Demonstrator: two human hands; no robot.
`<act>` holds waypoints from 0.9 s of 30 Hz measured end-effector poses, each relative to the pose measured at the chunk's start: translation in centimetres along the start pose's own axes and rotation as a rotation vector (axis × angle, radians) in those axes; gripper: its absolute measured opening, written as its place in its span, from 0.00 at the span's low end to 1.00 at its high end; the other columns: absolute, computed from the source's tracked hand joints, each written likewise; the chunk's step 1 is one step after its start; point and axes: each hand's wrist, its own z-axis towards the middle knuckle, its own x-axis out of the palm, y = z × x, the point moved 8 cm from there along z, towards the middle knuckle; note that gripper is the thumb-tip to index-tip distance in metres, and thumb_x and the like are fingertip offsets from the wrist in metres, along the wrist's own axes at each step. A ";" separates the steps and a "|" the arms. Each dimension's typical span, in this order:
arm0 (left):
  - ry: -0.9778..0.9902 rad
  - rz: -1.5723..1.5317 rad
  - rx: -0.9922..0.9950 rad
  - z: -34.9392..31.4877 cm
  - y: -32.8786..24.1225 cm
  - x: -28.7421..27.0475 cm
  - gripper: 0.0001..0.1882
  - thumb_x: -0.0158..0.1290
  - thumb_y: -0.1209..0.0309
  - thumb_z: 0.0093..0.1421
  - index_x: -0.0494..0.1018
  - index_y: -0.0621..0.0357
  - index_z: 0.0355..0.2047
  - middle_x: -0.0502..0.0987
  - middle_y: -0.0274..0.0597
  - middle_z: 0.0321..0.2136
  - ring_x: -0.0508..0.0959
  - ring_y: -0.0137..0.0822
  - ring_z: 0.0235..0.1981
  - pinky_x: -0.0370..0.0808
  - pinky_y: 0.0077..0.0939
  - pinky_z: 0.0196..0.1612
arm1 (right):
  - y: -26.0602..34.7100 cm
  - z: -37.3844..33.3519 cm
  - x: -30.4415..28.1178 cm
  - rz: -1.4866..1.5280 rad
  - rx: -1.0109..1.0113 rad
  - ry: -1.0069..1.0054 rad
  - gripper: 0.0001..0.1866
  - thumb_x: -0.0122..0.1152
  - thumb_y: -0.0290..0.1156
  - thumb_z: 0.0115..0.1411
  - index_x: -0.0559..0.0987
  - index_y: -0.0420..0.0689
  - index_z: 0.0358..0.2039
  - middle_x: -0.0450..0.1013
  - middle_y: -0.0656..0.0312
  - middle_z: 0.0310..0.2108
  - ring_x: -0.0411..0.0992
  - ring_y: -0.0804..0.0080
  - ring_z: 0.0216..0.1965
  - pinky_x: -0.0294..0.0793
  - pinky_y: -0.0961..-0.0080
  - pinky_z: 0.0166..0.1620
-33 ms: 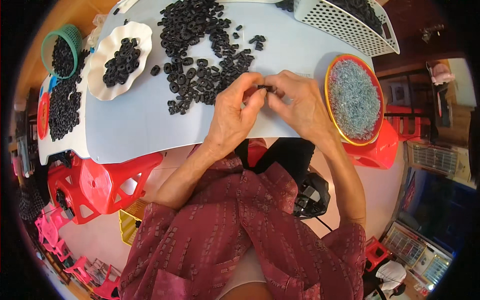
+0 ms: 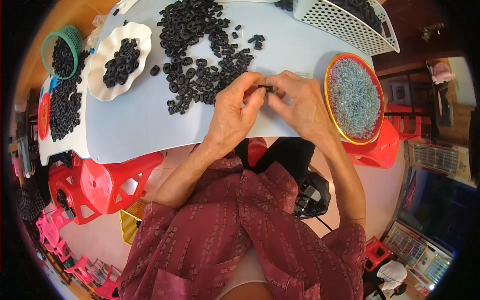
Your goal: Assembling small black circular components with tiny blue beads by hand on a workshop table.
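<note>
I have both hands in over the counter, meeting near its close edge. The left hand has a narrow grip, thumb and forefinger pinching one end of a small black part; the right hand pinches the other end just as closely. The part is between the fingertips, above the counter and just right of the loose heap; its detail is mostly covered, so I can't tell whether anything is fitted to it.

By my reckoning this one piece is in hand and not yet set down. The heap is large, so much seems left. A smaller pile lies on the white plate; whether those are done or waiting, I can't say. The bowl at right is well filled with clear bits, and more black pieces lie in the white basket and green tub.
</note>
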 end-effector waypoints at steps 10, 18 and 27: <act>0.130 -0.265 -0.142 0.3 1.0 1.3 0.07 0.46 0.73 0.62 0.71 0.64 0.36 0.75 0.36 0.25 0.72 0.23 0.26 0.71 0.19 0.31 | -3.0 -2.2 0.0 0.577 0.170 -0.183 0.08 0.59 0.24 0.54 0.78 0.38 0.36 0.75 0.65 0.25 0.71 0.82 0.29 0.72 0.81 0.36; 0.087 -0.359 -0.261 -0.8 2.0 1.4 0.08 0.48 0.73 0.61 0.71 0.66 0.37 0.78 0.41 0.28 0.72 0.23 0.26 0.71 0.18 0.33 | -4.9 0.0 -5.9 -0.037 0.066 -0.370 0.06 0.57 0.26 0.54 0.78 0.38 0.30 0.74 0.55 0.23 0.74 0.66 0.25 0.72 0.73 0.32; 0.125 -0.284 -0.229 -0.7 2.3 1.7 0.08 0.48 0.73 0.61 0.71 0.65 0.37 0.78 0.40 0.27 0.72 0.22 0.25 0.71 0.18 0.32 | -4.6 1.3 -2.7 -0.585 -0.204 -0.060 0.06 0.59 0.25 0.53 0.78 0.40 0.32 0.74 0.57 0.25 0.72 0.68 0.26 0.71 0.74 0.30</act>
